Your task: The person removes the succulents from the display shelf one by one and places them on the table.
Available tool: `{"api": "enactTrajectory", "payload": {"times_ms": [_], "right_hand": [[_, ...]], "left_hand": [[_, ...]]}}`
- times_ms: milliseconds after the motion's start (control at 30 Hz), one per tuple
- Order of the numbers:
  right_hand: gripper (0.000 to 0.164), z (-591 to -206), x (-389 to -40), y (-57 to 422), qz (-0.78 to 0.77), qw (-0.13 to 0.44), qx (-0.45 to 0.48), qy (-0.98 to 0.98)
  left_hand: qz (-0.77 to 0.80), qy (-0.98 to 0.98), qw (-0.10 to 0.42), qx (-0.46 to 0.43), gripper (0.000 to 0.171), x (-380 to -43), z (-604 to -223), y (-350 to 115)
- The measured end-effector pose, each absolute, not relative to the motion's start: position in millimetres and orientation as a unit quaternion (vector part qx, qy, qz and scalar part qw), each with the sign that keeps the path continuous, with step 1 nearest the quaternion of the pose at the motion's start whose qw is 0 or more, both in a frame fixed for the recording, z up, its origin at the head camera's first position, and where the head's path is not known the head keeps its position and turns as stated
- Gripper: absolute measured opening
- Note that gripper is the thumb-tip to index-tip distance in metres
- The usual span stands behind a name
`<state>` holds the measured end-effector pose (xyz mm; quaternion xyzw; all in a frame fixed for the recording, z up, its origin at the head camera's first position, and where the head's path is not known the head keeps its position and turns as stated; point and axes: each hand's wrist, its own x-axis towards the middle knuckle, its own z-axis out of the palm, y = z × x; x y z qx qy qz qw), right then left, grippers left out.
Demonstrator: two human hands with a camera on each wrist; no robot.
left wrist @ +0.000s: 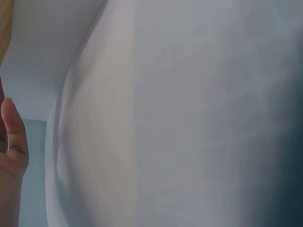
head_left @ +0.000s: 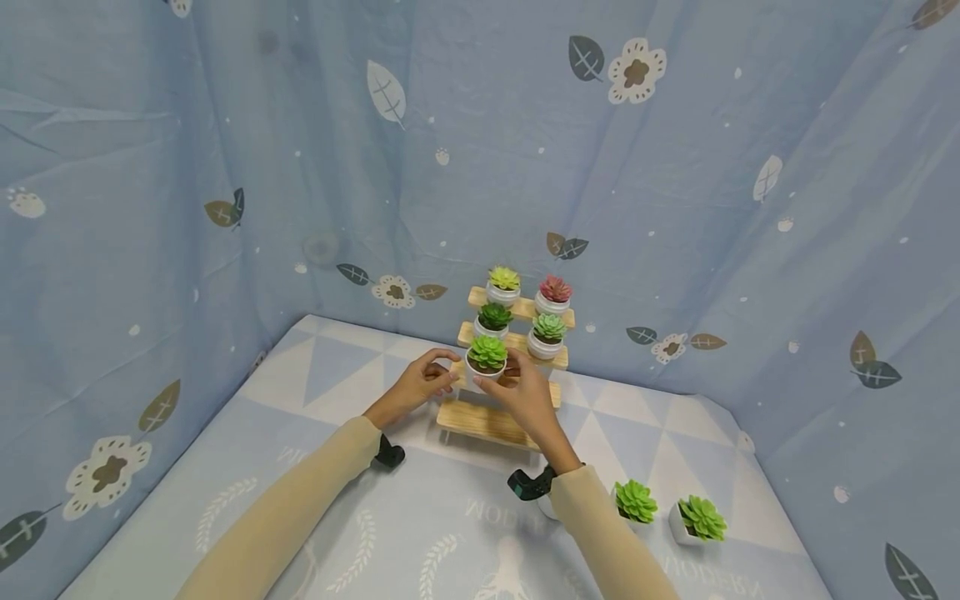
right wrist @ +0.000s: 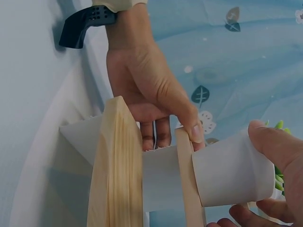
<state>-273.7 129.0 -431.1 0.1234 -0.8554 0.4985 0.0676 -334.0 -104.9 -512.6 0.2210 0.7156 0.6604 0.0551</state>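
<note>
A wooden tiered plant stand [head_left: 487,421] with white side panels stands near the back of the table. My right hand [head_left: 528,400] pinches a white pot holding a bright green artificial succulent [head_left: 487,353]. In the right wrist view, the base of this white pot [right wrist: 232,170] meets a wooden shelf [right wrist: 189,182], with the right thumb [right wrist: 265,135] on its side. Beside the stand's left side, my left hand [head_left: 415,387] has loosely bent fingers; its thumb [right wrist: 191,125] lies against the shelf's end. The left wrist view shows only part of that hand [left wrist: 14,137].
Higher shelves bear a yellow-green succulent [head_left: 504,278], a red one [head_left: 555,290], a dark green one [head_left: 495,316] and a pale green one [head_left: 549,327]. Two green potted succulents [head_left: 634,501] [head_left: 701,518] stand right of my right forearm. A patterned curtain [head_left: 480,167] hangs behind.
</note>
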Motion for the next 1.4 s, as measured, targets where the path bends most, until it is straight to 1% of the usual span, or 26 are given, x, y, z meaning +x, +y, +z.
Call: {"api": "enactTrajectory", "payload": {"times_ms": [100,333,567,1067,1400], "right_hand": [[0.082,-431,-276,127,0.500,0.069,0.122,-0.855],[0.075,-432,-280,123,0.498,0.066,0.118,-0.856],[0.078,-431,-279,122,0.504,0.067,0.108,-0.854],[0.078,-428,-269,121,0.502,0.081,0.104,-0.855],[0.079,-422,-256,123,0.504,0.073,0.110,-0.854]], "left_hand": [[0.658,0.717,0.051,0.223,0.045,-335,-513,-105],[0.658,0.717,0.046,0.226,0.038,-335,-514,-106],[0.661,0.714,0.042,0.229,0.039,-335,-513,-104],[0.660,0.714,0.047,0.228,0.039,-334,-513,-104],[0.660,0.715,0.048,0.226,0.040,-334,-513,-105]]}}
